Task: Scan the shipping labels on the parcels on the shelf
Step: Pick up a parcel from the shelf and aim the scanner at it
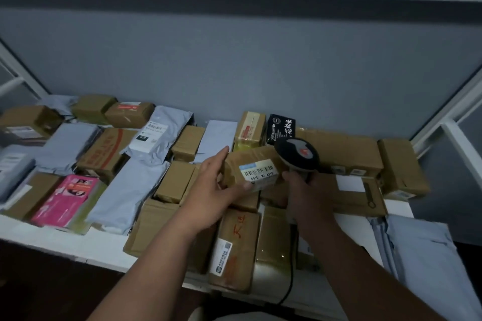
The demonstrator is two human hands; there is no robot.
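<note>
While the left hand (219, 185) tilts a small brown parcel (254, 167) up off the pile, its label (258, 173) faces the camera, near the middle of the shelf (52, 240). Grip: thumb pressed on the parcel's near lower edge, fingers reaching along its far left side, curled loosely round it. Parcel clamped, not resting free.

Right hand (302, 185) wrapped round the handle of a grey handheld scanner (298, 155), fist closed on it. Scanner head sits just right of the parcel and slightly farther, touching or nearly touching its right end; cannot tell which. A dark cord (289, 284) trails from it toward the near edge.

Key relation: the label lies to the left of the scanner head, its barcode running left-right along the parcel's long axis. The head's top faces the camera, so the window appears to point away or downward, not at the label. Judgement: the scan calls for either swinging the scanner nearer and leftward to face the barcode, or turning the parcel's label toward the head. The right hand is the nearer one for that adjustment.

Around: many more parcels spread over the shelf, brown boxes and grey mailer bags (130, 190), a pink package (69, 199) at near left, a black packet (281, 128) far behind the scanner. Most look yet to be handled, though that cannot be confirmed.
</note>
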